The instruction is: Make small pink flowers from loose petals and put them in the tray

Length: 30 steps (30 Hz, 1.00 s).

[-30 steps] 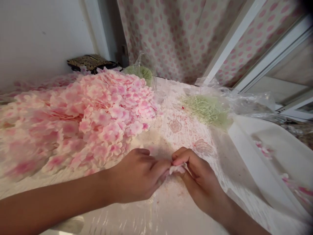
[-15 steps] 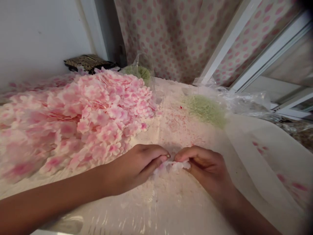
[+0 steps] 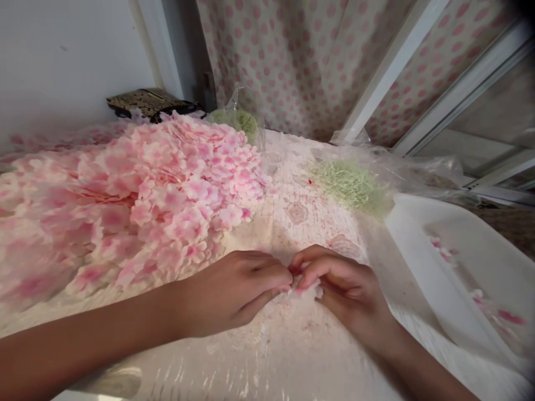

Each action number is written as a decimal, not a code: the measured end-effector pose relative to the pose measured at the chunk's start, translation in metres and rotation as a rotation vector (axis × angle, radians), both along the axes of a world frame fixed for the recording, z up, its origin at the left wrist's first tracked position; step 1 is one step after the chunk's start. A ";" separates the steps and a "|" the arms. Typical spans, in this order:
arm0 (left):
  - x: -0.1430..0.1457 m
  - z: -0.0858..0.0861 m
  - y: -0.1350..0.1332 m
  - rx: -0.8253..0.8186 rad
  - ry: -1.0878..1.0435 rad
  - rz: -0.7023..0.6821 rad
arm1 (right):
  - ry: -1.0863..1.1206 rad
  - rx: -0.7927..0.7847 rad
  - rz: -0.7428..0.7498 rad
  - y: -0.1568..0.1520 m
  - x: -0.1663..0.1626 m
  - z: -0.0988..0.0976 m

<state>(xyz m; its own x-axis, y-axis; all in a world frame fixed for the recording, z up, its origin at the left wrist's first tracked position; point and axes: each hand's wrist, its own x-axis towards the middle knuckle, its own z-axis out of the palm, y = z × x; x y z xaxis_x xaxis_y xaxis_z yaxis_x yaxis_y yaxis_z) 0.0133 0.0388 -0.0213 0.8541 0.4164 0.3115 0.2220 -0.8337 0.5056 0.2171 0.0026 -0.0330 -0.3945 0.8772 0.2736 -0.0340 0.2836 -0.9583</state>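
Left hand (image 3: pixel 228 292) and right hand (image 3: pixel 346 289) are pinching nearly closed on a small white fabric petal (image 3: pixel 307 291) above the worktop's (image 3: pixel 288 340) near edge; a heap of pink-and-white artificial petals (image 3: pixel 142 206) is lying just left.

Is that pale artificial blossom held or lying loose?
Held: the pale artificial blossom is pinched between the left hand and the right hand, whose fingers hide much of it.

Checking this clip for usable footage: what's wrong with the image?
Head view: pink petals blur toward the lower left, the white frame leans from lens distortion, a dark patch clips the top right corner; left hand and right hand look sharper.
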 end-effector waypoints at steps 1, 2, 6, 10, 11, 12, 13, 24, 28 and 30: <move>0.000 0.000 0.000 -0.006 -0.003 -0.003 | 0.000 -0.008 0.002 0.000 0.000 0.000; 0.000 0.000 0.000 -0.012 -0.003 -0.002 | -0.007 -0.009 0.003 0.000 0.000 0.001; -0.001 0.001 0.002 -0.014 0.007 -0.011 | -0.035 -0.007 0.006 0.001 0.000 0.000; -0.001 0.001 0.005 -0.007 -0.002 -0.046 | -0.051 -0.022 0.017 0.002 0.000 0.000; -0.001 0.002 0.006 -0.010 0.000 -0.051 | -0.059 -0.021 0.022 0.002 0.000 0.000; -0.001 0.002 0.006 -0.013 0.002 -0.055 | -0.068 -0.020 0.027 0.002 0.000 0.001; -0.001 0.002 0.007 -0.016 0.007 -0.057 | -0.076 -0.019 0.033 0.002 -0.001 0.001; -0.002 0.000 0.005 0.075 0.080 -0.068 | -0.133 0.015 0.004 -0.001 -0.002 0.002; 0.000 0.000 0.003 0.115 0.107 -0.066 | -0.121 0.025 0.002 -0.001 -0.004 -0.002; 0.001 0.001 0.002 0.125 0.123 -0.072 | -0.113 0.026 0.008 -0.001 -0.004 -0.003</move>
